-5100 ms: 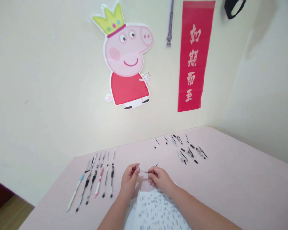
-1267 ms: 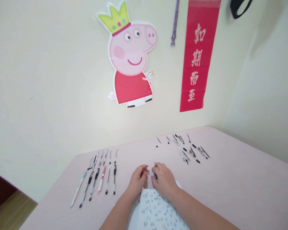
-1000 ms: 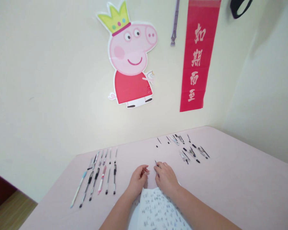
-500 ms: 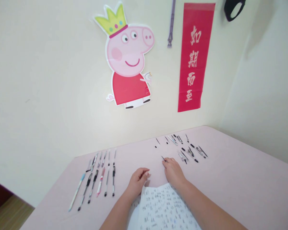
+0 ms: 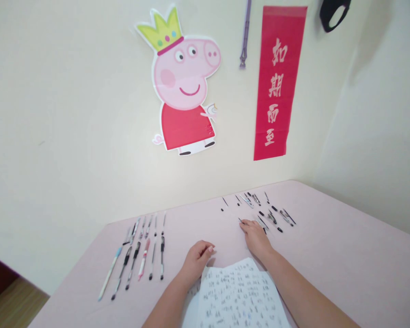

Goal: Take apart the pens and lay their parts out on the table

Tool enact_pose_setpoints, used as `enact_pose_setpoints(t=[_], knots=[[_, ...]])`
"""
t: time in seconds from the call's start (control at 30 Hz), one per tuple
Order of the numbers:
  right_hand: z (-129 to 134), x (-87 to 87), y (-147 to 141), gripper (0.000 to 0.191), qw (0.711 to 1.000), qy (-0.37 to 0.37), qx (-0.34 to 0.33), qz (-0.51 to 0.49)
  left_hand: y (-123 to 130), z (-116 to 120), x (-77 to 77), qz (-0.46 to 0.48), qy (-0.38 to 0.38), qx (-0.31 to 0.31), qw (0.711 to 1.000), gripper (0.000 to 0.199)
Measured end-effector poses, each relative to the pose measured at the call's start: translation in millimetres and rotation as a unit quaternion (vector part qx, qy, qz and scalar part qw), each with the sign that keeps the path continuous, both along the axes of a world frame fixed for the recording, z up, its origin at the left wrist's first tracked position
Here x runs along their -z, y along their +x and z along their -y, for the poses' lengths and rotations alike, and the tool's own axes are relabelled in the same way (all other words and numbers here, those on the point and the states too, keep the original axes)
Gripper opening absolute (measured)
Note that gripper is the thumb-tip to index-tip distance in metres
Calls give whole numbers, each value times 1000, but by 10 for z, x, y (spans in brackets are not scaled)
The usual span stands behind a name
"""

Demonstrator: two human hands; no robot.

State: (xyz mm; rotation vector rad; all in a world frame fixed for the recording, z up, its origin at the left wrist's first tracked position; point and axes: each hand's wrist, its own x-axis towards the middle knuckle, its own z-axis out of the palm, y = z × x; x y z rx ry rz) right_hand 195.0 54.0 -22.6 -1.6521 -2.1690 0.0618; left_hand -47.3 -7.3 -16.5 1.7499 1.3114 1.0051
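Note:
My right hand [image 5: 256, 236] is low over the table, right of the middle, its fingers closed on a thin dark pen part [image 5: 240, 220]. Only the tip of that part pokes out past the fingertips. Just right of this hand lie pen pieces [image 5: 263, 222], partly covered by it. Resting by the corner of a handwritten sheet of paper [image 5: 239, 291], my left hand [image 5: 198, 258] has its fingers curled in, and nothing shows in them. Further left, several whole pens lie side by side, among them a pink one [image 5: 144, 259] and a pale blue one [image 5: 109, 274].
Behind the whole pens is a row of slimmer pens and refills [image 5: 149, 227]. Caps, refills and barrels [image 5: 271, 217] are scattered at the back right of the pink tabletop [image 5: 345, 255]. The wall behind carries a pig cutout [image 5: 187, 123] and a red banner [image 5: 278, 82].
My right hand has moved right and slightly away from me with the thin pen part, now covering some of the loose pieces there. More of the paper shows. My left hand stays about where it was.

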Motion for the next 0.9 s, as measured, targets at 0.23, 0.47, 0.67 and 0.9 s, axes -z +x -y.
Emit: enact_pose_setpoints(t=[0.23, 0.47, 0.67, 0.9], knots=[[20, -46, -7, 41, 999, 1, 10, -35, 10, 23, -57, -4, 7, -2, 1000, 32], [21, -48, -2, 43, 998, -4, 12, -56, 6, 24, -49, 0, 12, -3, 1000, 32], [10, -32, 27, 52, 997, -14, 19, -67, 0, 17, -27, -5, 12, 1, 1000, 32], [-4, -15, 39, 55, 995, -14, 26, -100, 13, 25, -53, 0, 7, 2, 1000, 34]])
